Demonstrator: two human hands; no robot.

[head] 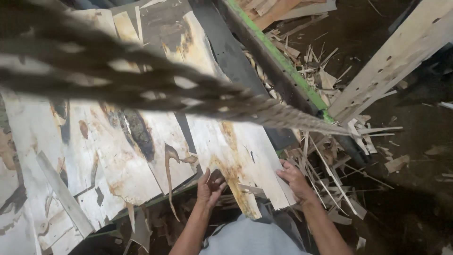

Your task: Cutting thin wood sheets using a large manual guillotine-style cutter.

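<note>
A pale, stained sheet of thin wood veneer lies on a dark conveyor bed. My left hand grips its ragged near edge, fingers curled over it. At the sheet's right near corner, my right hand holds the edge with the fingers on top. A long brown streak runs down the sheet between my hands.
More veneer sheets with dark patches lie side by side to the left. A blurred braided rope crosses the view close to the camera. A green-edged machine rail runs diagonally. Wood splinters and scrap strips litter the dark floor at right.
</note>
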